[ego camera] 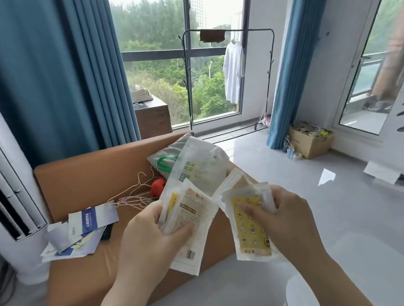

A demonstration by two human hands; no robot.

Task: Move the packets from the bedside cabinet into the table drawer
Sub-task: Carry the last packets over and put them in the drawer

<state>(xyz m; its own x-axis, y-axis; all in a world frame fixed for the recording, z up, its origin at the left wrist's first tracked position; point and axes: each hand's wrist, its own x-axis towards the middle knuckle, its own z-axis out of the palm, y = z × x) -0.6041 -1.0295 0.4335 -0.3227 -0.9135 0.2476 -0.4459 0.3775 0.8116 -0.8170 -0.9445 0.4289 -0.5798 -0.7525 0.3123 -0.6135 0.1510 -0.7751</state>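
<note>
The left hand (153, 239) grips a fanned stack of white packets (200, 243), thumb pressed across them. The right hand (284, 219) pinches a yellow patterned packet (251, 233) with more behind. They are held at lower centre, above a tan sofa (83, 173), probably split between both hands for a single carry. No drawer shows.

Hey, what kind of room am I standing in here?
Likely a home living room or bedroom: an orange sofa, blue curtains at a tall window, and a clothes rack.
</note>
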